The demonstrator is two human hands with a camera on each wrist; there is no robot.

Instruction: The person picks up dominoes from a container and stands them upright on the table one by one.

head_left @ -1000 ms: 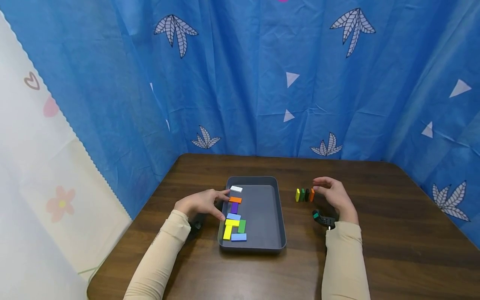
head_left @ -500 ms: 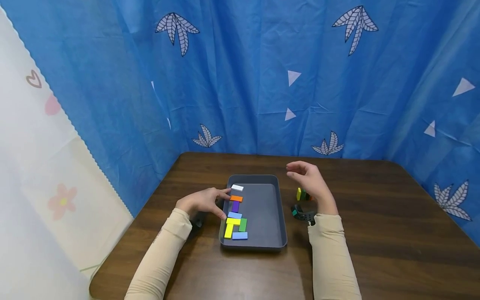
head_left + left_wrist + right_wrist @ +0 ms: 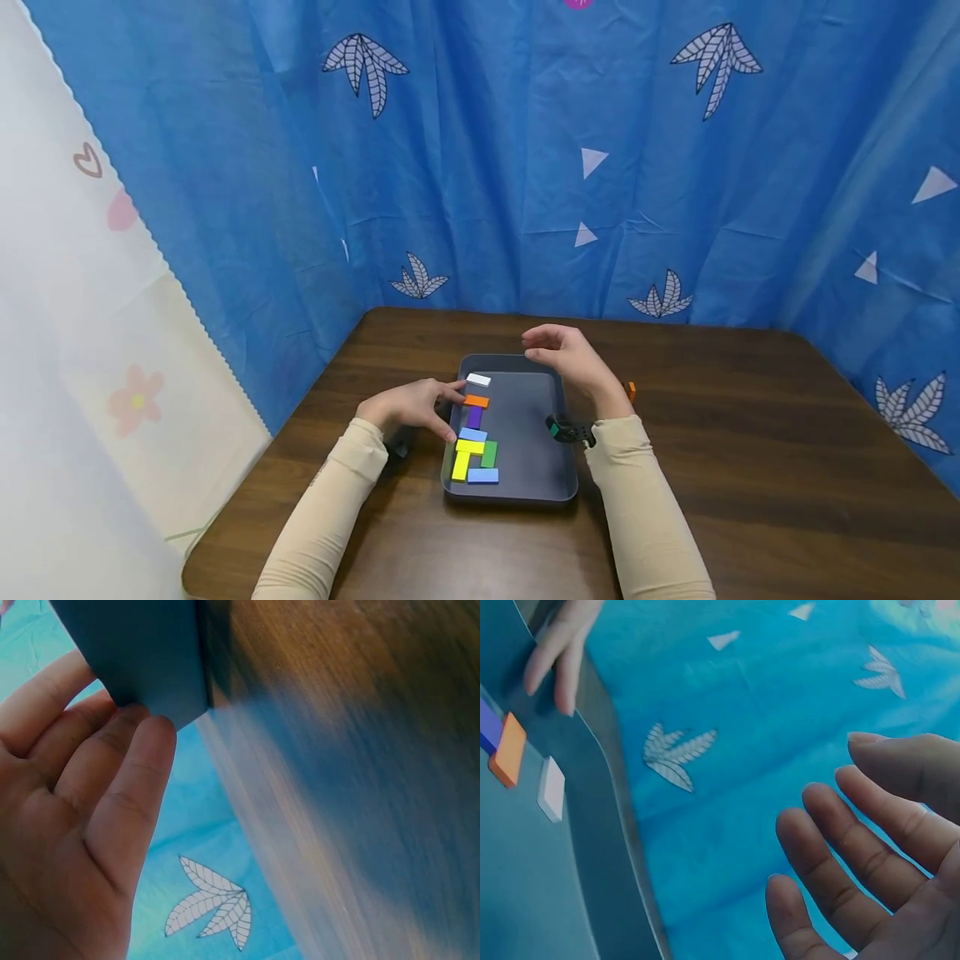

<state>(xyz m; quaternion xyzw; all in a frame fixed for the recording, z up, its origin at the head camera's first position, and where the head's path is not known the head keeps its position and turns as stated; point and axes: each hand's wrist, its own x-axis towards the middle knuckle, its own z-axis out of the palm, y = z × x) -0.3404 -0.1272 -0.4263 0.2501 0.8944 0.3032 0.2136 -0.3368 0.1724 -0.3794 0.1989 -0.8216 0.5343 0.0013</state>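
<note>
A dark grey tray (image 3: 525,498) holds several small domino-like blocks along its left side: a white block (image 3: 478,380), an orange block (image 3: 476,402), a purple block (image 3: 475,417), and light blue, yellow and green ones nearer the front. My left hand (image 3: 414,405) touches the tray's left wall, with thumb and forefinger spread at the rim; in the left wrist view other fingertips rest against the outer wall. My right hand (image 3: 573,358) hovers over the tray's far right corner. Its fingers (image 3: 814,866) are loosely bent, with nothing between them and the thumb.
A standing orange block (image 3: 632,390) shows right of the tray, partly behind my right wrist; the blocks beside it are hidden. A black wrist strap (image 3: 572,431) overlaps the tray's right wall. A blue curtain (image 3: 517,167) hangs behind the wooden table (image 3: 750,467).
My right hand has moved left from beside the standing blocks to above the tray's far right corner, its forearm now covering most of those blocks. My left hand has stayed at the tray.
</note>
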